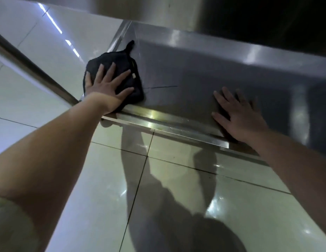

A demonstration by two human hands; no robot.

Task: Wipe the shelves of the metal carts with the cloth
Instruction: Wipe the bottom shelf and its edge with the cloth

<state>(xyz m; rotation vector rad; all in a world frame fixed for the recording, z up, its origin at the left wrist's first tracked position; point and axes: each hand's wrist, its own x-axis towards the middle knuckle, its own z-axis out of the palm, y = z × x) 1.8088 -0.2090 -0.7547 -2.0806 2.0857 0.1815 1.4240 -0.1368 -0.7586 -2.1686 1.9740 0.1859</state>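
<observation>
A low steel cart shelf (185,73) fills the upper middle of the head view. A folded black cloth (120,60) lies at the shelf's left front corner. My left hand (105,84) presses flat on the cloth with fingers spread. My right hand (236,115) rests flat on the bare shelf near its front right edge, fingers apart, holding nothing. The shelf's raised front rim (158,115) runs under both wrists.
Another steel shelf (158,8) hangs just above, shading the back. A round metal cart leg or rail (31,70) slants down at the left. Glossy pale floor tiles (85,179) spread below and to the left of the cart.
</observation>
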